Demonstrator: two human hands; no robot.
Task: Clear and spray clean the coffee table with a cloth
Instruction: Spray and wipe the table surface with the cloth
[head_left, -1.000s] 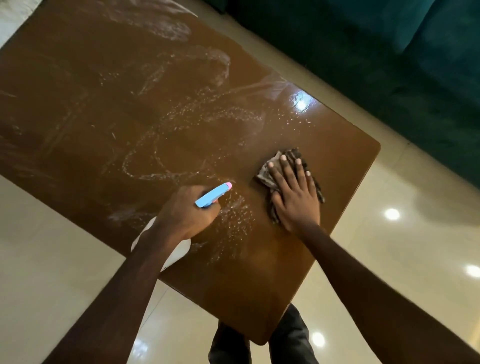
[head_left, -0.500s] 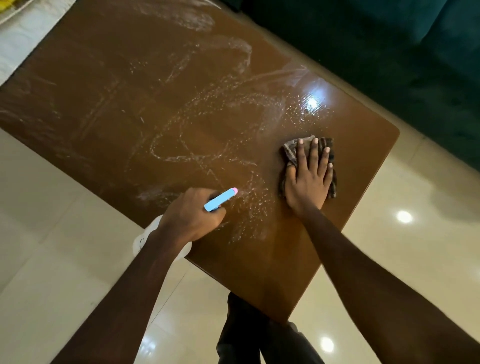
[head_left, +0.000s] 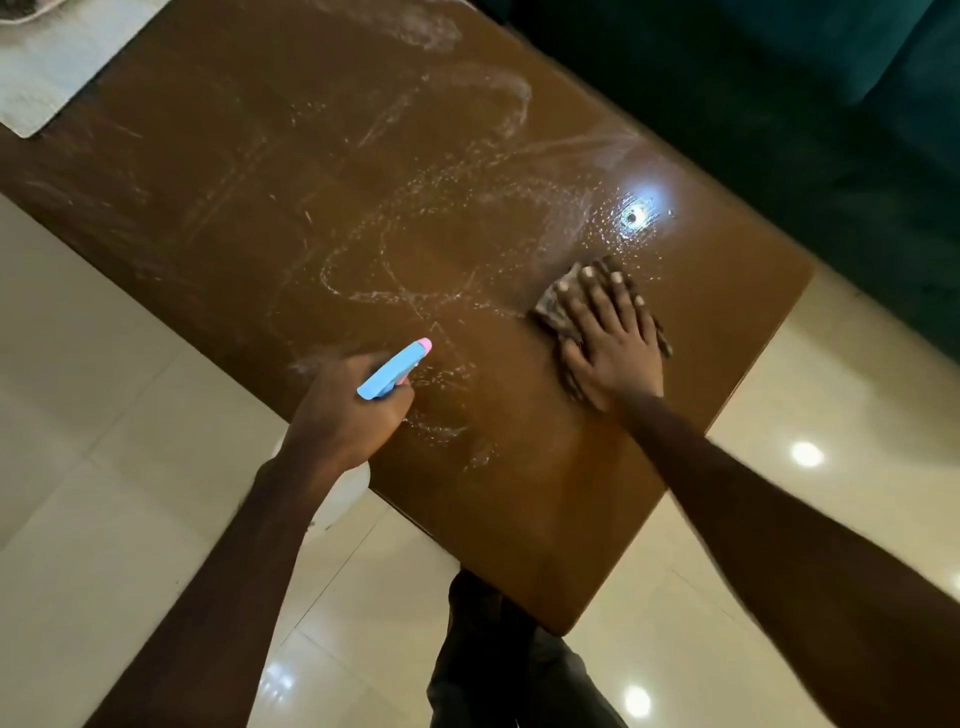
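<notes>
The brown coffee table (head_left: 322, 171) fills the view, streaked with white spray foam and droplets. My right hand (head_left: 613, 338) lies flat with straight fingers on a dark patterned cloth (head_left: 553, 306), pressing it onto the tabletop near the right end. My left hand (head_left: 348, 410) grips a spray bottle by its neck at the table's near edge. The bottle's blue head with pink nozzle (head_left: 395, 369) points over the tabletop toward the cloth. Its white body (head_left: 343, 493) shows below my wrist, mostly hidden by my hand.
A dark teal sofa (head_left: 779, 104) runs along the table's far right side. A pale mat (head_left: 47, 73) lies on the floor at the top left. Glossy cream tiles (head_left: 104, 467) surround the table. My dark trouser legs (head_left: 498, 654) are at the near corner.
My right hand has slid the cloth across the right end of the table, first right, then back left. The left hand keeps hold of the spray bottle at the near edge.
</notes>
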